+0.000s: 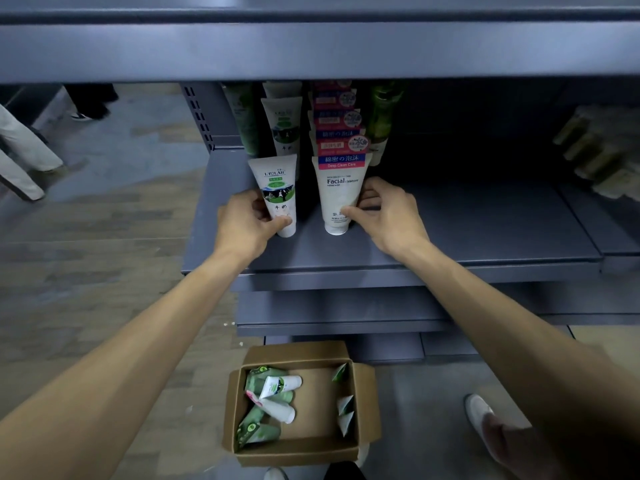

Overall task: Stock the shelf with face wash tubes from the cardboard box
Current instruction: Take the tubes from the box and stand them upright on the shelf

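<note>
Two white face wash tubes stand cap-down at the front of their rows on the grey shelf (450, 233). My left hand (246, 225) grips the milk-label tube (278, 192) near its cap. My right hand (388, 213) pinches the "Facial cleanser" tube (337, 195) low on its right side. Behind them run rows of green, white and pink-blue tubes (337, 133) toward the back. On the floor below, the open cardboard box (363, 393) holds several more tubes (277, 393), mostly at its left side.
An upper shelf (311, 50) hangs close above the rows. Pale boxed goods (599, 150) lie at the shelf's far right. Lower shelves (346, 306) jut out beneath. My shoe (479, 414) stands right of the box. Other people's legs (24, 154) are at far left.
</note>
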### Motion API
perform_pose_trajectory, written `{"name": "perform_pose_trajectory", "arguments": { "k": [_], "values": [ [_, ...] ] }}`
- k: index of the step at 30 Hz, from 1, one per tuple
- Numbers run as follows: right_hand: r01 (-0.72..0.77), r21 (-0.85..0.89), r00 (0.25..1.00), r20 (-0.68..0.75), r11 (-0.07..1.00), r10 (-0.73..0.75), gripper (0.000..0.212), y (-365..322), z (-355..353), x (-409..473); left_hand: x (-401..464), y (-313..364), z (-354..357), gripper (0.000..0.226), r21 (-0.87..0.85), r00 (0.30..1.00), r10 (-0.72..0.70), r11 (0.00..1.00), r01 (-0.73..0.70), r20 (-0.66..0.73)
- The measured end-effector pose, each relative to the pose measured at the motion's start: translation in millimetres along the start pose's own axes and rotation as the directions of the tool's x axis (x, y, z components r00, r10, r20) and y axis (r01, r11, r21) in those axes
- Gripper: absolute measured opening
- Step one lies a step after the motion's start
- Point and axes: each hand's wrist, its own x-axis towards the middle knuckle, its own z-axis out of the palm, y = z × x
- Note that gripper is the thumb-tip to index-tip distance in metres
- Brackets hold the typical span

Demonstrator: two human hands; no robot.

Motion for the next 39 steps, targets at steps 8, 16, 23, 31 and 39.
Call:
{"name": "perform_pose_trajectory", "arguments": {
  "k": [8, 16, 23, 31, 39],
  "values": [
    [0.018, 0.002, 1.0, 0.009, 1.0, -0.018, 0.034, 2, 0, 1, 26, 6, 8, 0.023, 0.127, 0.997, 0.054, 0.991, -0.046, -0.06],
    [0.025, 0.005, 1.0, 0.005, 1.0, -0.025, 0.035, 4, 1, 1, 45, 5, 12, 0.027, 0.189, 0.994, 0.09, 0.979, -0.078, -0.054],
    [0.031, 0.003, 0.999, -0.005, 1.0, -0.031, 0.036, 5, 3, 3, 62, 5, 16, 0.031, 0.274, 0.991, 0.124, 0.956, -0.108, -0.042],
    [0.028, 0.012, 1.0, -0.008, 1.0, -0.027, 0.035, 7, 4, 4, 75, 2, 20, 0.038, 0.3, 0.989, 0.141, 0.946, -0.125, -0.034],
    [0.03, 0.014, 1.0, -0.006, 0.999, -0.03, 0.035, 7, 5, 3, 90, -2, 27, 0.048, 0.298, 0.989, 0.144, 0.946, -0.128, -0.032]
  ]
}}
